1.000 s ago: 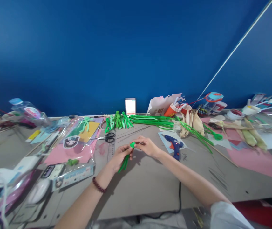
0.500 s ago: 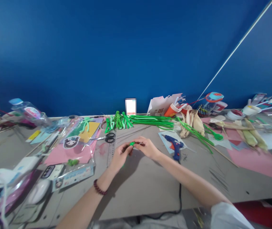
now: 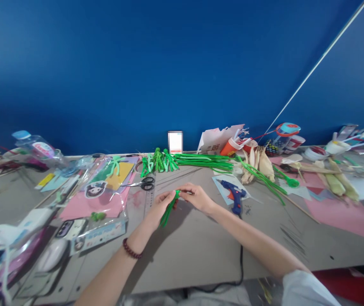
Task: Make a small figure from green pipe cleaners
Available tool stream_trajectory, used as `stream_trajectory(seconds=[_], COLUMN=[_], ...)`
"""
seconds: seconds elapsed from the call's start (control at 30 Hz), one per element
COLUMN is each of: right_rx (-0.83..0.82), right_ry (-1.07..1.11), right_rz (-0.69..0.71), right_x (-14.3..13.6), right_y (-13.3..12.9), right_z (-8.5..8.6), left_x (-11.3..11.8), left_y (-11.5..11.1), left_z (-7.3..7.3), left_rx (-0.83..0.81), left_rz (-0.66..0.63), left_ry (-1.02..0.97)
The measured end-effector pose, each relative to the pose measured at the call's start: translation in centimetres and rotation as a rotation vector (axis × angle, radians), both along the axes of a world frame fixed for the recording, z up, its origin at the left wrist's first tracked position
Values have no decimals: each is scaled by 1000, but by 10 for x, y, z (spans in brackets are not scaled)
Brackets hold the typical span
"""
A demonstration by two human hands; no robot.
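Observation:
Between my two hands is a green pipe-cleaner piece [image 3: 168, 212], its knotted top at my fingertips and its loose strands hanging down toward the table. My left hand [image 3: 162, 205] is closed around it just below the top. The fingers of my right hand [image 3: 194, 196] pinch the top from the other side. Beyond my hands, a bundle of green pipe cleaners [image 3: 203, 160] lies along the wall, beside several finished-looking green figures [image 3: 158, 160]. Black-handled scissors [image 3: 146, 183] rest on a clear ruler [image 3: 149, 202] to the left of my hands.
A blue glue gun [image 3: 237, 195] lies on paper at the right, its black cord [image 3: 241, 259] running off the front edge. Dried husks [image 3: 258, 165] and an orange cup [image 3: 229, 147] stand behind. At left are a plastic packet [image 3: 97, 204], a phone [image 3: 70, 229] and a bottle [image 3: 41, 149].
The green strands now show below my left hand, where only the small top was visible before. My left hand has turned slightly; my right hand has barely moved.

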State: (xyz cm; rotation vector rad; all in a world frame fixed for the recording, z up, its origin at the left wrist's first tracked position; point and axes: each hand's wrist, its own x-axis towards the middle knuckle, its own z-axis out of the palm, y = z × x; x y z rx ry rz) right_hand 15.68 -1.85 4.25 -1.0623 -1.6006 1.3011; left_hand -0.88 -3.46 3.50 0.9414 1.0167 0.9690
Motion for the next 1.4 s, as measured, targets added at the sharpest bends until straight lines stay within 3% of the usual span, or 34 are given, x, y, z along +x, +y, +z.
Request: stream_trajectory(seconds=[0.23, 0.4, 0.83, 1.1, 1.4], right_rx=[23, 6, 37, 260, 623], right_ry=[-21, 115, 39, -85, -215], right_rz=[14, 101, 6, -24, 30], right_x=[0, 0, -2, -1, 4], right_y=[-2, -4, -6, -13, -17], right_z=[0, 3, -4, 13, 13], left_x=[3, 2, 5, -2, -12], left_y=[2, 1, -3, 1, -1], left_z=[1, 3, -2, 7, 12], left_rx=[-194, -190, -205, -23, 121], left_rz=[4, -45, -121, -59, -166], left_ry=[-206, -323, -363, -181, -106])
